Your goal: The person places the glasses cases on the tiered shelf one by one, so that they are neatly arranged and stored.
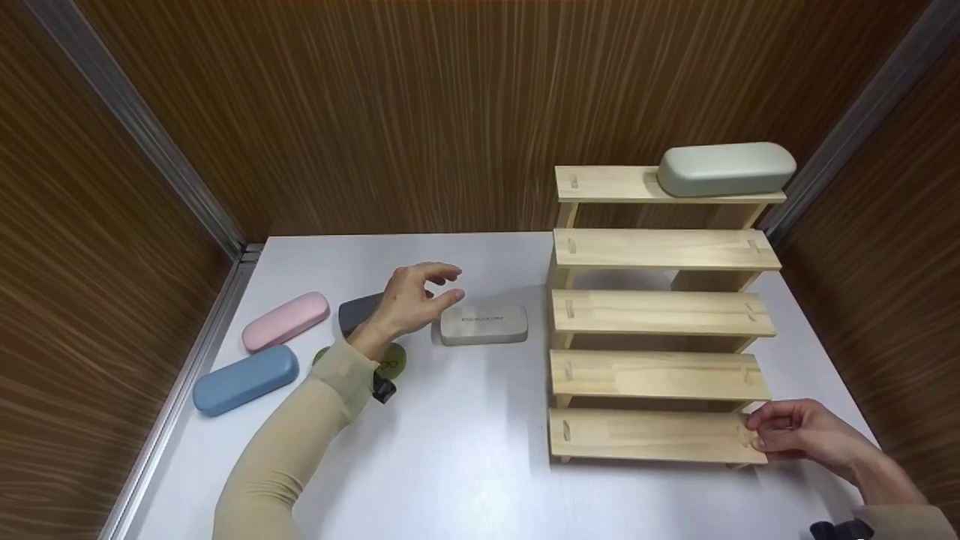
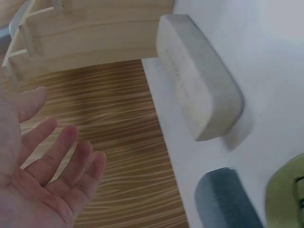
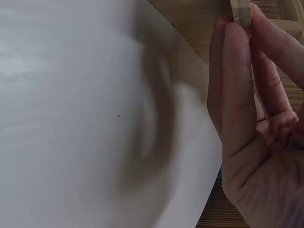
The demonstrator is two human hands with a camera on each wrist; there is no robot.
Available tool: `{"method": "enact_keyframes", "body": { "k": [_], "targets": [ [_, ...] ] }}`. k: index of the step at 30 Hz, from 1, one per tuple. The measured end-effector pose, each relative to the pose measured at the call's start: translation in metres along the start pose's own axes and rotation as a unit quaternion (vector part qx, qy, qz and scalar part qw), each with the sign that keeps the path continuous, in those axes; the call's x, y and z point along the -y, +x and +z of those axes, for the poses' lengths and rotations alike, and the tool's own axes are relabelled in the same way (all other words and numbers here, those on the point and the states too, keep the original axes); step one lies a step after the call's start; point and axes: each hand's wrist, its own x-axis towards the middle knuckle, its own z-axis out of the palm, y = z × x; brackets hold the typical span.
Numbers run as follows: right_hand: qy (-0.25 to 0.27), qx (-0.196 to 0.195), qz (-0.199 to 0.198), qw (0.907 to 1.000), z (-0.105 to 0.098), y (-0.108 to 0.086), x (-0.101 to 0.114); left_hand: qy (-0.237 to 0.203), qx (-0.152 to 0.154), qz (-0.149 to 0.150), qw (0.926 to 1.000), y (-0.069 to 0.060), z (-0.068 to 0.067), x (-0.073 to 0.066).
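Note:
The left hand (image 1: pixel 411 302) is held above the table with fingers loosely bent and nothing in it, just left of a pale grey case (image 1: pixel 484 325). In the left wrist view, that case (image 2: pixel 197 76) lies to the right of the left hand (image 2: pixel 47 166). At the right end of the lowest step of a wooden shelf (image 1: pixel 652 435), the right hand (image 1: pixel 814 439) pinches the board. The right wrist view shows the board's edge (image 3: pixel 242 12) between thumb and fingers of the right hand (image 3: pixel 261 109). A sage green case (image 1: pixel 726 169) lies on the top step.
At the left lie a pink case (image 1: pixel 285 322) and a blue case (image 1: pixel 246 380). A dark case (image 1: pixel 358 312) and a round green item (image 1: pixel 391 361) are partly covered by the left hand and arm. Wood-grain panels (image 1: pixel 405 112) enclose the white table (image 1: pixel 450 480).

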Motion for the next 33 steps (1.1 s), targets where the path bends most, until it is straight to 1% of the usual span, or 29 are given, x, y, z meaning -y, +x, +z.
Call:
{"method": "enact_keyframes", "body": {
  "k": [3, 7, 12, 16, 21, 24, 28, 33],
  "targets": [
    [0.000, 0.000, -0.006, 1.0000, 0.000, 0.001, 0.000, 0.006, 0.007, 0.001, 1.0000, -0.004, 0.007, 0.008],
    [-0.003, -0.005, -0.002, 1.0000, 0.001, 0.002, 0.000, 0.016, 0.014, -0.002, 0.9998, -0.007, 0.015, 0.020],
    [-0.002, -0.010, 0.005, 0.9999, 0.001, 0.003, 0.001, 0.027, 0.012, -0.010, 0.9995, -0.009, 0.024, 0.034],
    [-0.001, -0.009, 0.004, 1.0000, 0.002, 0.003, 0.001, 0.031, 0.011, -0.021, 0.9992, -0.011, 0.030, 0.043],
    [0.011, 0.002, -0.001, 0.9999, 0.001, 0.001, 0.001, 0.020, 0.016, -0.040, 0.9989, -0.012, 0.037, 0.050],
    [0.017, 0.007, -0.003, 0.9998, 0.001, 0.001, 0.000, 0.006, 0.021, -0.056, 0.9982, -0.013, 0.042, 0.052],
    [0.020, 0.006, -0.003, 0.9998, 0.001, 0.000, 0.000, -0.007, 0.017, -0.076, 0.9970, -0.015, 0.048, 0.054],
    [0.018, 0.002, 0.000, 0.9998, 0.001, 0.000, -0.001, -0.017, 0.008, -0.093, 0.9955, -0.018, 0.055, 0.057]
  ]
}}
